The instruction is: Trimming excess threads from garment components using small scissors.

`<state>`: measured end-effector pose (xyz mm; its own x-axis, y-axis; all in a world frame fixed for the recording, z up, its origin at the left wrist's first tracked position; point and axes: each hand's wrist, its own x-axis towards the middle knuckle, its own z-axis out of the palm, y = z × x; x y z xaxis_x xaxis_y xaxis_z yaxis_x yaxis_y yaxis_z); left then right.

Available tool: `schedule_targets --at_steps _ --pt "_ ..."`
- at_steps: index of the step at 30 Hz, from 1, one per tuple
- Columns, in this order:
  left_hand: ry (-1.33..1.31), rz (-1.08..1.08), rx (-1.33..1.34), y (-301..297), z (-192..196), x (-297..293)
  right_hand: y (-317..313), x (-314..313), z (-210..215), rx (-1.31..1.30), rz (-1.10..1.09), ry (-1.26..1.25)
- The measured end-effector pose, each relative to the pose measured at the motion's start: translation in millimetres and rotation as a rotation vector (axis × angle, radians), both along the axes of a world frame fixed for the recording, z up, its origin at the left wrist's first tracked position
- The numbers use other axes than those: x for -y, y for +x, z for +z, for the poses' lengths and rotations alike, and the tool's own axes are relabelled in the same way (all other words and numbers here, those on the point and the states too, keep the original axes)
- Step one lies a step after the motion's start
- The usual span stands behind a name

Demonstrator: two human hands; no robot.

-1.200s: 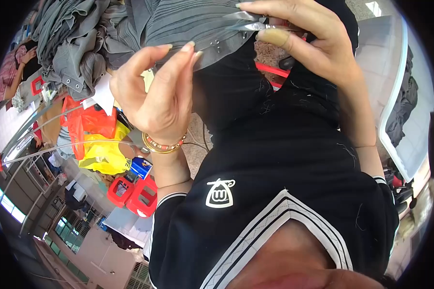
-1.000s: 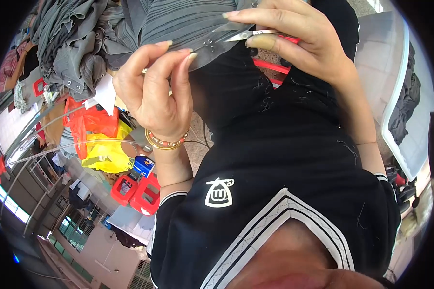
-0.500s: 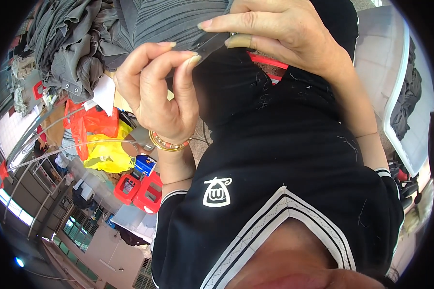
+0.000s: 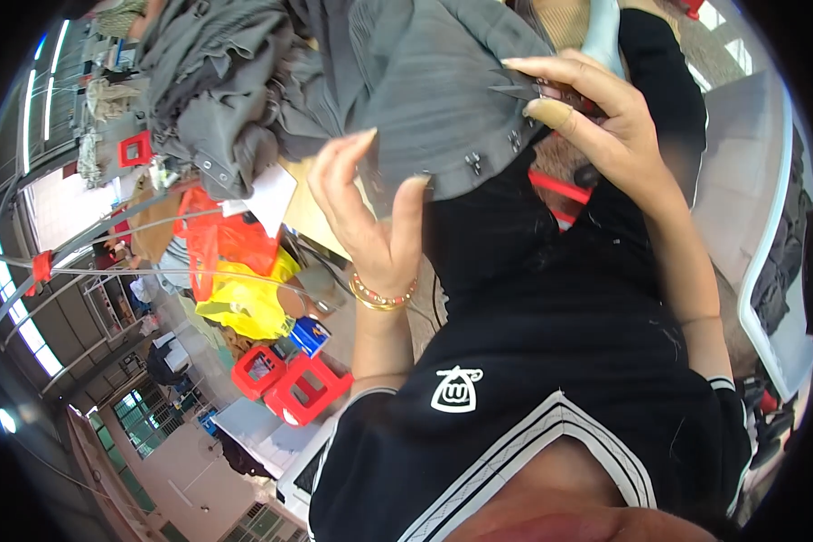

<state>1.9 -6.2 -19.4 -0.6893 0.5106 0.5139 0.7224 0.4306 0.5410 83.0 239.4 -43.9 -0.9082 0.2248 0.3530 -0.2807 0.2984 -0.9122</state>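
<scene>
A grey garment (image 4: 425,90) with small metal hooks along its edge hangs in front of my black shirt (image 4: 560,334). My left hand (image 4: 370,226), with a beaded bracelet at the wrist, grips the garment's lower edge between thumb and raised fingers. My right hand (image 4: 605,126) is at the garment's right edge, shut on a small pair of metal thread snips (image 4: 519,90) whose tip points left onto the cloth. The snips' handle is hidden in the palm.
A heap of grey garments (image 4: 217,81) lies at the upper left, with a white paper tag (image 4: 271,194) below it. Orange and yellow plastic bags (image 4: 235,262), a blue box (image 4: 309,336) and red plastic stools (image 4: 289,388) sit lower left. A white plastic chair (image 4: 759,226) curves along the right.
My left hand has slid left and down away from the right hand, spreading the grey cloth wider. The right hand with the snips has shifted slightly up and right.
</scene>
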Motion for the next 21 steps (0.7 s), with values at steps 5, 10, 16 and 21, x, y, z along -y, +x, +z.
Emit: schedule_targets --at_steps 5,10,16,21 --pt "0.167 0.154 0.233 -3 -28 8 -6 -2 -12 0.139 -0.032 -0.193" --pt "0.350 0.176 0.277 -13 -44 18 -8 4 -5 0.134 0.011 -0.316" --pt "0.261 0.151 0.093 -38 -50 35 -32 6 -31 -0.512 0.202 -0.328" --pt "0.139 0.169 -0.009 -47 -54 50 -34 16 -24 -0.357 0.198 -0.328"
